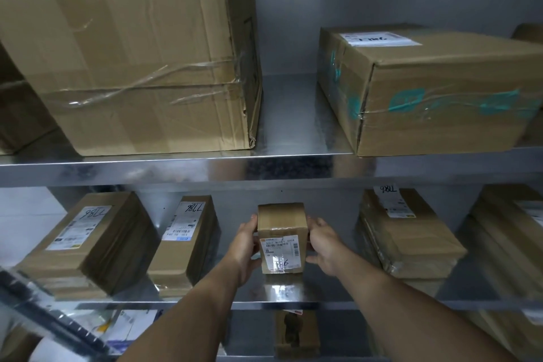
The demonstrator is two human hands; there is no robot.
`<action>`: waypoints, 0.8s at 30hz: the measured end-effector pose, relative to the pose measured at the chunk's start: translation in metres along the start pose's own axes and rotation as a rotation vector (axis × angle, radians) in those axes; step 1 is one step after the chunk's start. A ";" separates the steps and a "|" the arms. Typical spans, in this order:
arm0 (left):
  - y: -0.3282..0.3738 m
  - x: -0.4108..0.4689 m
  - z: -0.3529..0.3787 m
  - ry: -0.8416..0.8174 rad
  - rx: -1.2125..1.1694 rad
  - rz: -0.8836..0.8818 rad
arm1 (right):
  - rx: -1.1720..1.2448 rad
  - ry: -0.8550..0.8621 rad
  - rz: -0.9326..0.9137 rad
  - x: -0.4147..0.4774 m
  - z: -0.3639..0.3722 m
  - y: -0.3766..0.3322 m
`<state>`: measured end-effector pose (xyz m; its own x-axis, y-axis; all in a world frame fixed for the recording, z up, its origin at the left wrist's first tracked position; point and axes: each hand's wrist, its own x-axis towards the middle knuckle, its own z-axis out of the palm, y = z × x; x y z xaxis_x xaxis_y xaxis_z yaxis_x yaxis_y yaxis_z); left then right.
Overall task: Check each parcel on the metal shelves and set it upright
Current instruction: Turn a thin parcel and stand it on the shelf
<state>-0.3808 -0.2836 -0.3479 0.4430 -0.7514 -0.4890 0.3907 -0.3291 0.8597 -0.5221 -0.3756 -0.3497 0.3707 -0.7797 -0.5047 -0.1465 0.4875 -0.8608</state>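
A small brown parcel (281,236) with a white shipping label on its front stands upright in the middle of the second metal shelf (323,292). My left hand (246,247) grips its left side and my right hand (322,247) grips its right side. Both forearms reach in from below. To the left on the same shelf sit a wide flat parcel (88,244) and a narrow parcel (185,244), each with a label reading 786. On the right stands another labelled parcel (405,235).
The upper shelf (264,166) carries a big dented carton (138,67) wrapped in clear tape and a carton with teal tape (435,91). More boxes (511,241) are at the far right. A small box (295,335) and bagged items (129,326) lie on the shelf below.
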 end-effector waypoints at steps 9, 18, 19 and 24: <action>0.002 0.001 -0.001 -0.011 0.004 0.005 | -0.004 0.002 -0.012 -0.001 0.002 -0.003; 0.010 0.005 -0.006 0.038 0.087 0.053 | -0.006 0.029 -0.066 0.002 -0.003 -0.020; 0.012 0.006 -0.007 0.044 0.075 0.061 | 0.000 0.034 -0.070 0.002 -0.003 -0.024; 0.021 0.007 -0.007 0.024 0.010 0.093 | -0.023 0.005 -0.097 0.005 -0.006 -0.031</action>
<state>-0.3641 -0.2918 -0.3342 0.4964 -0.7649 -0.4106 0.3393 -0.2645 0.9027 -0.5208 -0.3973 -0.3259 0.3797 -0.8248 -0.4189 -0.1310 0.4003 -0.9070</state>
